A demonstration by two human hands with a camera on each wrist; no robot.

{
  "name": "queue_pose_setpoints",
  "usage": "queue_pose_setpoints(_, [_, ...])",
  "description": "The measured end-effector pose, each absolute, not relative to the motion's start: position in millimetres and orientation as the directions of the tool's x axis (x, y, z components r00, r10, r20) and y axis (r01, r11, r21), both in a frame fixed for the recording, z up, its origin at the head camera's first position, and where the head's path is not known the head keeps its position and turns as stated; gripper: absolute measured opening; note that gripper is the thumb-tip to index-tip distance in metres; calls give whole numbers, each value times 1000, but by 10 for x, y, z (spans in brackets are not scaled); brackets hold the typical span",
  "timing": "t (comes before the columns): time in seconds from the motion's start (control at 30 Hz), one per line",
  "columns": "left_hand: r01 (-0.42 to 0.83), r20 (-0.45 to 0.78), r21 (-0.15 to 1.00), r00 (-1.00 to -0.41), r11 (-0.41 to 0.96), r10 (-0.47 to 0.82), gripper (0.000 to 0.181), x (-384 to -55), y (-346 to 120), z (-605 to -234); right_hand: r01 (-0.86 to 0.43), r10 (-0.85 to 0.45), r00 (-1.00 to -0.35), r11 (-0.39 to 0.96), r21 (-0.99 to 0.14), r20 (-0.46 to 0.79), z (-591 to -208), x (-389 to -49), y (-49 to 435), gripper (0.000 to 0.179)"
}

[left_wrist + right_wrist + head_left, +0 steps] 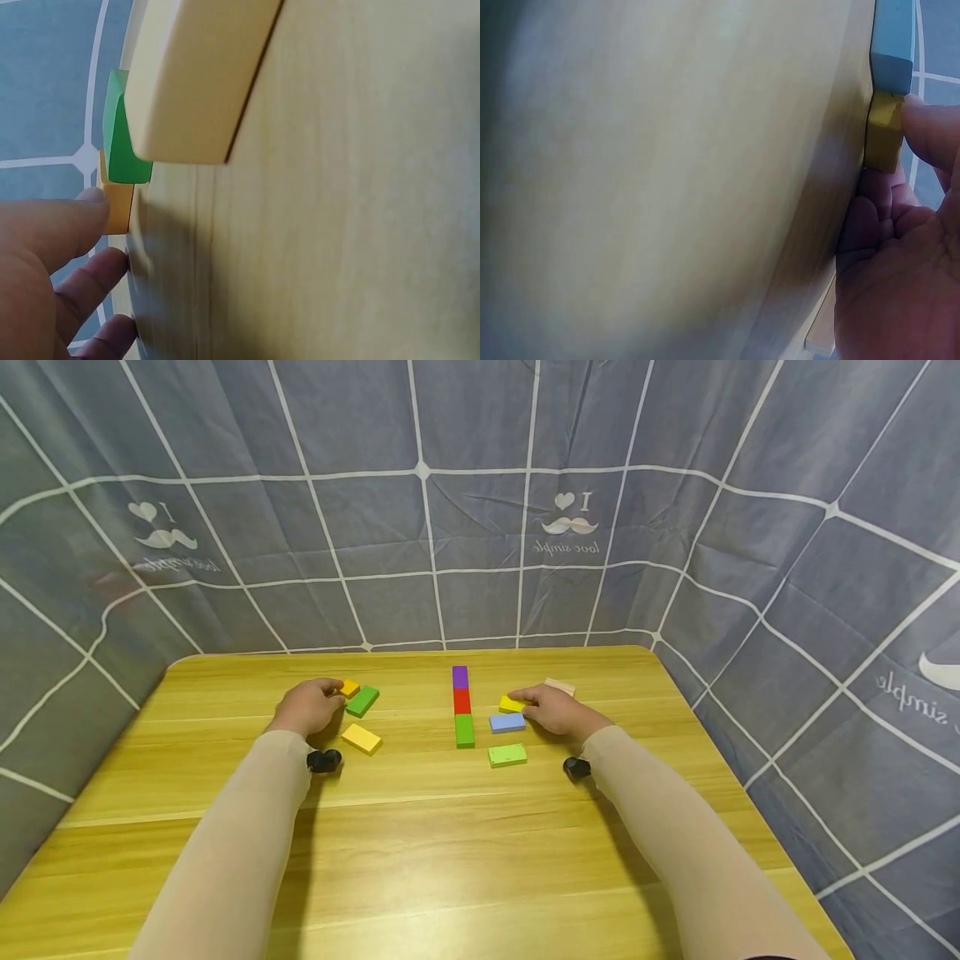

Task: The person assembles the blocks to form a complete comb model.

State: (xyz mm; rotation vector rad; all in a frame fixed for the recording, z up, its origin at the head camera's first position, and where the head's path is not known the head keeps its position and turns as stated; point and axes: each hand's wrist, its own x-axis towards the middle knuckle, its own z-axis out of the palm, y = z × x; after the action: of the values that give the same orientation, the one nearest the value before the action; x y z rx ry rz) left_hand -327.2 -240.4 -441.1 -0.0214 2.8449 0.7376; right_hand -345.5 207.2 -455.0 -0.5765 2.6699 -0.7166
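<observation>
On the left of the table, my left hand [306, 706] has thumb and index finger at the near end of a small orange block [350, 688], pinching it. In the left wrist view the thumb overlaps the orange block [118, 210], with the other fingers spread low by the tabletop. A green block [362, 702] lies right beside it, and a light yellow block [362, 739] is closer to me. My right hand [555, 708] grips a yellow block [885, 131] between thumb and fingers. Just in front of that sits a light blue block [507, 722].
A line of purple [460, 677], red [462, 701] and green [465, 731] blocks runs end to end mid-table. A lime green block [507, 755] lies nearer me on the right. Behind my right hand is a pale wooden block [560, 686]. Grey curtains [480, 527] surround the table.
</observation>
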Motion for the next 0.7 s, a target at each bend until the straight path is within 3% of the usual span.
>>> queue_pose_setpoints(0.7, [-123,-147,510,-988,851,-55,51,-3254,-2399,-4443,-273,-446,-872,785,-557,-201,-4534,-3438,2073,46])
